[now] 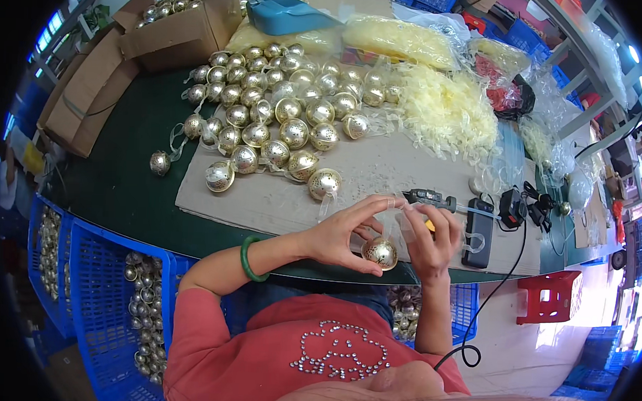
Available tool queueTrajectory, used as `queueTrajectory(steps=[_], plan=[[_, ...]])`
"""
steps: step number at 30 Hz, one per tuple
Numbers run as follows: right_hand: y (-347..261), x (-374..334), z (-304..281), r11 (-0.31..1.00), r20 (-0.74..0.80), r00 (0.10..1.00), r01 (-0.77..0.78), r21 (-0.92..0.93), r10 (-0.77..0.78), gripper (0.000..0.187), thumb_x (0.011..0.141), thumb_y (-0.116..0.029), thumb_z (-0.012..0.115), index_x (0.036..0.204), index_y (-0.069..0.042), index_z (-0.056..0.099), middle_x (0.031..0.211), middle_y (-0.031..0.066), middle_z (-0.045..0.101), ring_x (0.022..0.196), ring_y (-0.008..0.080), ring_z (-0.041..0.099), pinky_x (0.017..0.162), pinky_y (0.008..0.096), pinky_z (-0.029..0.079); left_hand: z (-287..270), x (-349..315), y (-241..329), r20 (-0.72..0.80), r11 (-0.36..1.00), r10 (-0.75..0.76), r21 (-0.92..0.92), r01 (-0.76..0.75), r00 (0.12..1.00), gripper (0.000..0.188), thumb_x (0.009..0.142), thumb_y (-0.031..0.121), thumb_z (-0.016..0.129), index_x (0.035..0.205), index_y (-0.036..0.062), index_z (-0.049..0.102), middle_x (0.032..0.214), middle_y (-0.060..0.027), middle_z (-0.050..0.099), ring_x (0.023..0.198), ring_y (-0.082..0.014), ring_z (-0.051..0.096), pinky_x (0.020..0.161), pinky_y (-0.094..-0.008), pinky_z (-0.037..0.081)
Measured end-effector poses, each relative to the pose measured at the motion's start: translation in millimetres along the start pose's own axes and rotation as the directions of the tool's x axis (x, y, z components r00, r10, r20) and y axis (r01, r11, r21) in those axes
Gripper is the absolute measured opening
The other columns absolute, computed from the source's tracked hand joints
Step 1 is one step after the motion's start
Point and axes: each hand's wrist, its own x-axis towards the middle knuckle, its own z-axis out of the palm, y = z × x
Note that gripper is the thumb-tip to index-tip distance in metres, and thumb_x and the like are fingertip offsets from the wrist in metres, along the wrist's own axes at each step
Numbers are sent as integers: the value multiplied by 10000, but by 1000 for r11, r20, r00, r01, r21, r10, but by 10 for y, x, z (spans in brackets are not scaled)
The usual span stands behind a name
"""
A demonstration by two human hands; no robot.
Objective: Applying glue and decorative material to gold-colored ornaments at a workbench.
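Near the table's front edge, my left hand (pixel 336 233) curls its thumb and fingers round a shiny gold ball (pixel 380 254) with a fine pattern. Just to the right, my right hand (pixel 433 247) has thumb and fingers brought together above the ball, at what looks like a thin clear strip; its exact grip is hard to make out. Right behind the fingers lies a dark pen-like tool (pixel 430 199) on a cardboard sheet (pixel 235 205). A pile of similar gold balls (pixel 294 133), several with clear strips, spreads beyond my left hand.
Cut pale-yellow strips (pixel 450 109) are heaped behind the tool. A black box (pixel 478 234) with cables lies at right. A blue scoop (pixel 290 16) and an open carton (pixel 192 41) stand at the back. Blue crates (pixel 106 277) of balls sit below left; a red stool (pixel 548 298) stands right.
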Motion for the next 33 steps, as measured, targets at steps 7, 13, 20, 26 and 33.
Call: queueTrajectory(steps=[7,13,20,26,33], plan=[[-334,69,-494,450,203,724,-596,665,660,82,886,9,759,961,27,731,955,74,661,924,171,600,837,313,479,-45,66,-6,-71,949,191,270,-165,979,1085,767,249,971,1635,79,343,1632,-173,330,1277,-246,612,962,-359,610],[-455,-183,-259,262,537,599,-775,575,593,125,894,-11,787,1010,32,768,982,57,698,901,128,611,820,264,466,-16,36,-25,-78,839,260,512,-185,962,1019,767,279,954,1599,70,404,1587,-213,400,1265,-345,619,939,-393,598],[-589,-222,-107,635,267,766,-637,436,585,134,855,-76,819,987,-54,805,931,74,738,899,216,618,833,323,488,7,37,-10,-87,825,296,526,-208,951,972,780,292,936,1578,63,432,1565,-222,433,1240,-355,630,891,-406,601],[-595,-285,-34,651,239,756,-649,393,609,249,835,-99,844,1069,-59,770,1076,88,726,973,237,604,851,344,483,28,40,-65,-49,756,395,584,-295,917,913,800,241,899,1576,65,450,1554,-203,460,1058,-300,717,772,-358,634],[-593,-344,-142,187,484,626,-709,680,611,889,836,-119,881,1586,-35,411,1431,142,603,1266,256,611,1079,386,501,101,-57,-120,-15,773,379,555,-307,925,857,778,263,934,1508,70,528,1545,-213,482,1136,-366,701,808,-380,647]])
